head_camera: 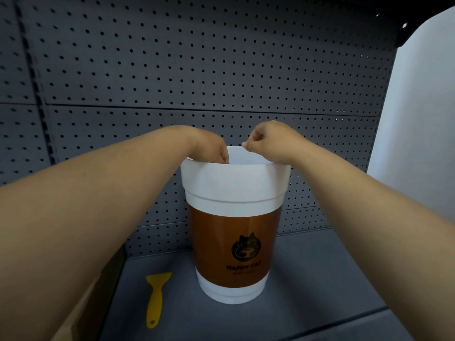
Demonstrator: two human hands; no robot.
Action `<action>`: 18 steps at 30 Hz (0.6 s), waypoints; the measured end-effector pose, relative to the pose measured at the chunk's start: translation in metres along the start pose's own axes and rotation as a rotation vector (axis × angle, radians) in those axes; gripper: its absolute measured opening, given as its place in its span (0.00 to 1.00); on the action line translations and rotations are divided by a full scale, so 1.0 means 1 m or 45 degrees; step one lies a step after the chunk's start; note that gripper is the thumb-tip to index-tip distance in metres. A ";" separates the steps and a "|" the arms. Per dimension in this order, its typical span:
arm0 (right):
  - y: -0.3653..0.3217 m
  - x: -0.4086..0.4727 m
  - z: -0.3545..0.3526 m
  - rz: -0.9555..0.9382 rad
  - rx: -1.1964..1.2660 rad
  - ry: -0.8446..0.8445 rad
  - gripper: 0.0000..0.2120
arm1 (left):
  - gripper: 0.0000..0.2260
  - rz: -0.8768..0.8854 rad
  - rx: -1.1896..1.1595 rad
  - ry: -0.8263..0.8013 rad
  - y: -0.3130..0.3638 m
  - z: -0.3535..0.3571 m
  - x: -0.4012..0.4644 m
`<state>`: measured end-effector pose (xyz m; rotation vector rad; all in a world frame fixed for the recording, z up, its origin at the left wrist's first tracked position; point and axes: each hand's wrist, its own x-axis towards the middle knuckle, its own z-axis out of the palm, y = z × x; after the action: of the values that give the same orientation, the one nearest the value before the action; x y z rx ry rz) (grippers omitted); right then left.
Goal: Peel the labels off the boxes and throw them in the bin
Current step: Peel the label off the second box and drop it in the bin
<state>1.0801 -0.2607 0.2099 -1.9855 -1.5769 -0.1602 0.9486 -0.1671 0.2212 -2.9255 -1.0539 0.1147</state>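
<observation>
Over the bin at the shelf's back edge, the left hand dips inside, grip hidden. Right hand pinches something too small to identify. Yellow scraper lies near the front.

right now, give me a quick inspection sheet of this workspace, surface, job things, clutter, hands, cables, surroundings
surface: dark grey shelf, with the bin and scraper on it
job's things: white bin shaped like a coffee cup with a brown band and cat logo, upright; yellow scraper flat to the left of it; part of a cardboard box at lower left; no label seen
clutter: nothing seen
hands: left hand dips inside the bin's rim, fingers hidden; right hand curled over the rim, what it pinches is too small to tell
cables: nothing seen
surroundings: grey pegboard behind, white panel at right
</observation>
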 end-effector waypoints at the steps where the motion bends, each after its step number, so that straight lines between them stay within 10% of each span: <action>1: -0.002 -0.001 0.000 -0.004 -0.002 0.000 0.11 | 0.11 0.001 -0.009 0.008 -0.001 0.000 -0.001; 18: -0.011 -0.018 -0.009 -0.005 -0.002 0.045 0.14 | 0.11 0.002 -0.063 0.149 0.007 -0.003 -0.008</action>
<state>1.0675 -0.2790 0.2132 -1.9708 -1.5588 -0.1970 0.9467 -0.1775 0.2241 -2.9349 -1.0522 -0.0829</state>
